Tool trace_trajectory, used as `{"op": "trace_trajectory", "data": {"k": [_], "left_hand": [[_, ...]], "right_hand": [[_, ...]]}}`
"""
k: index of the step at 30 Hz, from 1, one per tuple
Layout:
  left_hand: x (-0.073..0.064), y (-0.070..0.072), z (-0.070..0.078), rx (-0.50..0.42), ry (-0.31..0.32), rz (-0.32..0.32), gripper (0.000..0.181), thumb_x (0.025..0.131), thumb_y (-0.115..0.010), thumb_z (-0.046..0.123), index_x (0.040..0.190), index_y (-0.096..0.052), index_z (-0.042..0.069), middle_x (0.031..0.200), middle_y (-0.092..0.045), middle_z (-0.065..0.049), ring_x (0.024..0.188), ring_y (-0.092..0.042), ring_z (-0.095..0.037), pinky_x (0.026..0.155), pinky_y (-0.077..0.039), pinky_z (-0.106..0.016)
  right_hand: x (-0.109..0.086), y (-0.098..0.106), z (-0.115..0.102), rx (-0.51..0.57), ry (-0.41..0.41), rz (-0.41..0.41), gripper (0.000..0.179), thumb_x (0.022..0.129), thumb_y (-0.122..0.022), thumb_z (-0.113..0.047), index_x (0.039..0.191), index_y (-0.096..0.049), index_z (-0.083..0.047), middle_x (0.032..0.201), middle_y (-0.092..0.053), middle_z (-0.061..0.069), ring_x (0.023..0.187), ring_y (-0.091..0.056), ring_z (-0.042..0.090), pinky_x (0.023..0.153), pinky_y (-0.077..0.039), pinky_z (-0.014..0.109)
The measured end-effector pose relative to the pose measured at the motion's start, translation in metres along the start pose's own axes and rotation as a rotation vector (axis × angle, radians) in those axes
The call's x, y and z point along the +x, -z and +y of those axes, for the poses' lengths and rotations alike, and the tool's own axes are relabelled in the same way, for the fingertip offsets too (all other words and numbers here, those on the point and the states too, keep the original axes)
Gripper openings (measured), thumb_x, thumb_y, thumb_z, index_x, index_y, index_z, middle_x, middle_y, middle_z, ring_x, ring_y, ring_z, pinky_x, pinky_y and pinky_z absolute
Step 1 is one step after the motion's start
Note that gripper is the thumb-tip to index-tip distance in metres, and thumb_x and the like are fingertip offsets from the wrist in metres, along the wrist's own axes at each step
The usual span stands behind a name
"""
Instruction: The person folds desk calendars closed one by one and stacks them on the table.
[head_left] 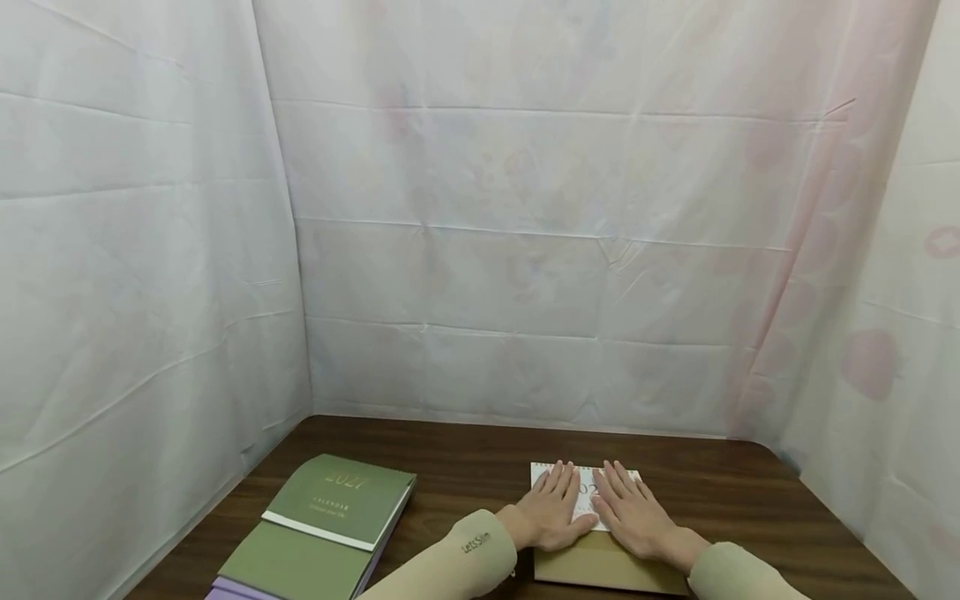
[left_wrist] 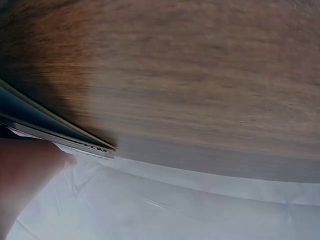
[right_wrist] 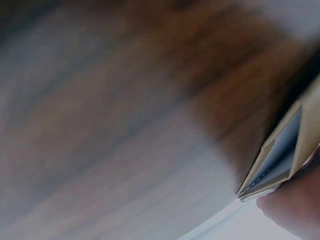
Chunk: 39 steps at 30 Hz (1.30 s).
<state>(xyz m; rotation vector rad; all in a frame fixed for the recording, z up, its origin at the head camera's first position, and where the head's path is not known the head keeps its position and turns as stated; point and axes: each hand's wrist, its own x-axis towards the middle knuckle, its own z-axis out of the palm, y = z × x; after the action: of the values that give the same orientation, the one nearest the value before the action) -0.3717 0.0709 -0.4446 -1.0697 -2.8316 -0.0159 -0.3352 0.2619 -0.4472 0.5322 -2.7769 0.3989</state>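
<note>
A desk calendar (head_left: 587, 493) with a white cover page, a spiral-bound far edge and a tan cardboard base (head_left: 600, 565) lies low on the table. My left hand (head_left: 551, 512) rests palm down over its left part, fingers straight and pointing away from me. On the right part my right hand (head_left: 633, 517) lies the same way, covering some of the printed digits. The left wrist view catches the calendar's side edge (left_wrist: 57, 134) under my left hand (left_wrist: 30, 167). In the right wrist view, a narrow gap shows between the folded cardboard panels (right_wrist: 311, 122), beside my right hand (right_wrist: 295, 202).
To the left lies a stack of green calendars (head_left: 315, 558), the top one (head_left: 352, 492) printed 2027, with purple ones (head_left: 232, 590) at the near end. White patterned cloth (head_left: 517, 275) hangs behind and along both sides of the dark wooden table (head_left: 465, 454).
</note>
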Motion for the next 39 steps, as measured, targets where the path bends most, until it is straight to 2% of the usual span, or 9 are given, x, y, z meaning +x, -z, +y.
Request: {"op": "trace_trajectory", "data": {"k": [4,12,18,27,32,39], "left_hand": [[-0.001,0.000,0.000,-0.014,0.018,-0.023,0.080,0.097,-0.011,0.065,0.156,-0.012,0.011,0.163,-0.011,-0.006,0.152,-0.007,-0.022,0.123,-0.016,-0.038],[-0.003,-0.003,0.001,-0.004,0.017,-0.028,0.080,0.097,-0.009,0.066,0.156,-0.013,0.013,0.163,-0.012,-0.006,0.151,-0.010,-0.021,0.123,-0.016,-0.038],[-0.012,0.010,0.009,-0.005,0.014,-0.049,0.077,0.098,-0.016,0.063,0.155,-0.018,0.012,0.163,-0.014,-0.007,0.151,-0.012,-0.023,0.122,-0.017,-0.039],[-0.014,0.006,0.009,0.019,0.009,-0.035,0.078,0.098,-0.013,0.064,0.155,-0.019,0.011,0.163,-0.016,-0.007,0.151,-0.013,-0.023,0.122,-0.019,-0.039],[-0.013,0.007,0.010,0.014,0.014,-0.036,0.077,0.098,-0.015,0.063,0.154,-0.020,0.011,0.163,-0.016,-0.007,0.151,-0.014,-0.023,0.122,-0.019,-0.039],[-0.011,0.004,0.010,0.015,0.016,-0.038,0.078,0.098,-0.015,0.064,0.154,-0.021,0.012,0.162,-0.017,-0.006,0.151,-0.014,-0.022,0.122,-0.019,-0.038]], "right_hand": [[-0.001,0.000,-0.001,-0.004,-0.020,-0.028,0.057,0.105,-0.033,-0.038,0.148,-0.034,-0.001,0.157,-0.023,0.026,0.146,-0.018,0.044,0.110,-0.016,0.070],[-0.005,0.001,-0.001,-0.012,-0.036,-0.084,0.056,0.105,-0.032,-0.037,0.148,-0.034,-0.001,0.157,-0.021,0.025,0.146,-0.017,0.045,0.112,-0.013,0.069],[-0.007,0.001,-0.002,-0.037,-0.037,-0.090,0.054,0.105,-0.032,-0.034,0.148,-0.034,-0.001,0.158,-0.021,0.025,0.146,-0.018,0.045,0.113,-0.014,0.067],[-0.008,-0.006,0.003,-0.020,-0.032,-0.091,0.057,0.105,-0.031,-0.037,0.148,-0.033,0.000,0.158,-0.019,0.025,0.146,-0.016,0.046,0.113,-0.012,0.067],[-0.005,-0.014,0.011,-0.051,-0.025,-0.075,0.058,0.105,-0.028,-0.041,0.149,-0.032,-0.003,0.159,-0.020,0.022,0.146,-0.017,0.043,0.114,-0.014,0.064],[-0.007,-0.010,0.008,0.018,-0.023,-0.081,0.061,0.104,-0.029,-0.042,0.148,-0.032,0.001,0.158,-0.020,0.026,0.145,-0.016,0.047,0.112,-0.011,0.067]]}}
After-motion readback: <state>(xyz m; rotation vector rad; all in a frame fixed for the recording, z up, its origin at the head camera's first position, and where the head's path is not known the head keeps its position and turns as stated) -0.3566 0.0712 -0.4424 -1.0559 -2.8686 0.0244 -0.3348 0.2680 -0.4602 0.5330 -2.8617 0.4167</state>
